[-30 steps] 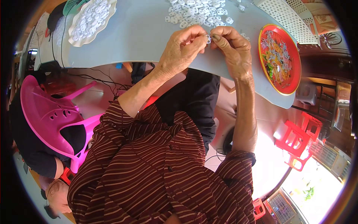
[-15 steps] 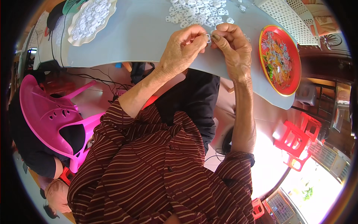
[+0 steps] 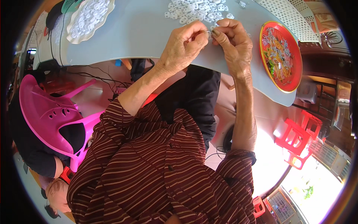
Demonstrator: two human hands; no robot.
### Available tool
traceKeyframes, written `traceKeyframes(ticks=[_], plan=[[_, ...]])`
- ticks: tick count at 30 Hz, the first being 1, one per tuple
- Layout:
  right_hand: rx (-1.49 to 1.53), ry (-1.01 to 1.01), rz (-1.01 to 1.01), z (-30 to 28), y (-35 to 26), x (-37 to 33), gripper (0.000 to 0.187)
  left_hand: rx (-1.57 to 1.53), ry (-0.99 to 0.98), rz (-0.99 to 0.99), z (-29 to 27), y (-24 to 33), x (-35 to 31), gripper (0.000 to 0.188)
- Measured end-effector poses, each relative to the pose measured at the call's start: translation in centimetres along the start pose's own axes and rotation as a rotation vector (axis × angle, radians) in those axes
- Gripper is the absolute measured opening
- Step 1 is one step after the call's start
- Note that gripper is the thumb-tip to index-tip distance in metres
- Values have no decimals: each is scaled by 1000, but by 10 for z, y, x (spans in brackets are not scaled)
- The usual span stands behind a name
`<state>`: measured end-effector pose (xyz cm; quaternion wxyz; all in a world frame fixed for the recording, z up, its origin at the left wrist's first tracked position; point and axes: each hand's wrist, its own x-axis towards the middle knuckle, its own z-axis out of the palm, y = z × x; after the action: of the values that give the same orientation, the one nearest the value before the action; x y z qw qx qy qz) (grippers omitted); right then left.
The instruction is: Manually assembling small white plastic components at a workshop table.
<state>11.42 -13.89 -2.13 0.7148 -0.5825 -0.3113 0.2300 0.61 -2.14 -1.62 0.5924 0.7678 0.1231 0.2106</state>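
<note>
Fingers of both hands meet at the upper middle of the frame, just over the near edge of the pale grey worktop [image 3: 141, 33]. The left hand [image 3: 184, 44] and the right hand [image 3: 233, 43] pinch one small white piece [image 3: 209, 34] between their fingertips, thumb against forefinger on each side, the rest of each hand curled. The piece is too small to tell its shape; it looks like those in the heap of small white pieces [image 3: 197, 9] lying just beyond the hands at the top of the frame.

The step in hand seems to be fine fitting or threading of that single piece; what follows would likely call for a steady pinch and a close, tiny movement rather than reach.

No package, label or sign is legible. At the upper left sits a white scalloped dish [image 3: 87, 18] filled with white pieces; at the upper right a round red tray [image 3: 294, 63] with a yellow rim holds mixed coloured bits. A pink plastic chair [image 3: 48, 112] stands at the left.
</note>
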Motion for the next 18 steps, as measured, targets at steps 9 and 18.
traceKeyframes(ticks=[9, 18], plan=[[-41, 11, -34, 2, -1, 1, 19, 42, 36, 30, 3, -2, 2, 14], [-121, 19, -10, 5, -6, -1, 10, 19, 94, 164, 9, -7, 1, 14]])
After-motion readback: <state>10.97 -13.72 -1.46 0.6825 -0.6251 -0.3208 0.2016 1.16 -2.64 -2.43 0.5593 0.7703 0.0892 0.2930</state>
